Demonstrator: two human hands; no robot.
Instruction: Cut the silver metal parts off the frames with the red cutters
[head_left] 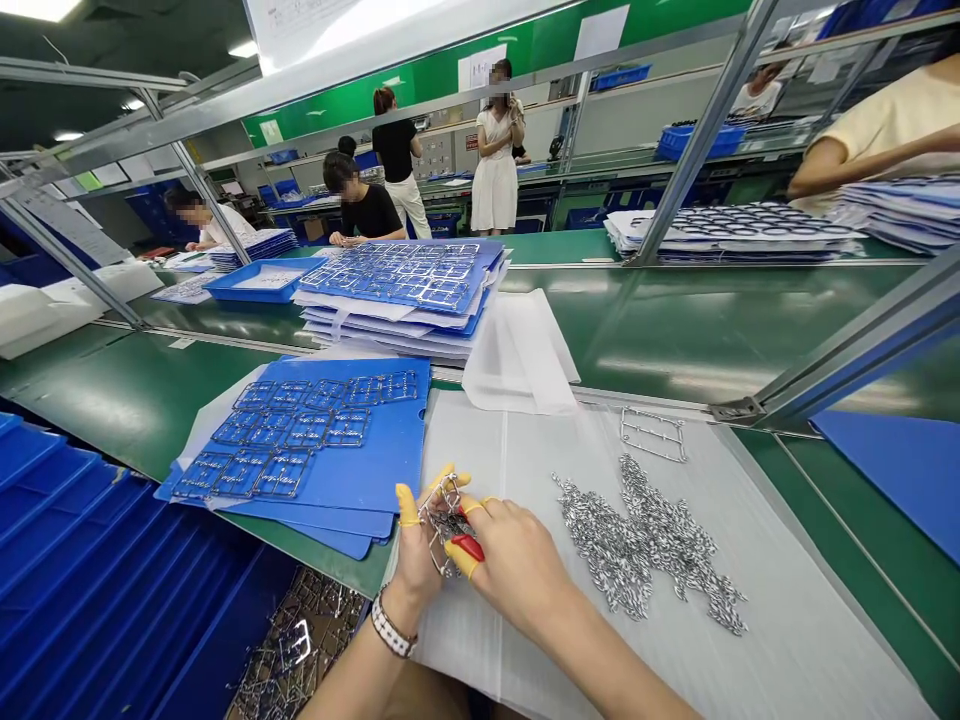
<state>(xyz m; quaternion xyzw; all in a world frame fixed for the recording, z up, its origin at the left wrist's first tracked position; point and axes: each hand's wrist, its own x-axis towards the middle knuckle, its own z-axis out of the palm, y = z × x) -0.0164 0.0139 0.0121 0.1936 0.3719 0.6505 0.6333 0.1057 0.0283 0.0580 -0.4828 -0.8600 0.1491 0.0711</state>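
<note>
My left hand (421,545), with yellow finger covers, holds a silver metal frame (439,530) above the white sheet. Close against it, my right hand (510,550) is closed on a red-handled tool (468,546), whose tip is hidden among the metal parts. To the right, a pile of small silver pieces (630,540) lies on the white sheet (517,640), with a single bare frame (652,434) behind it. Rows of finished-looking metal frames (274,430) lie on a blue board (397,450) to the left.
A stack of boards (397,300) with frames stands behind, beside a blue tray (264,281) and a white foam sheet (521,350). A bin of metal frames (292,650) is below left. Metal posts (847,350) rise at the right. Several people are across the bench.
</note>
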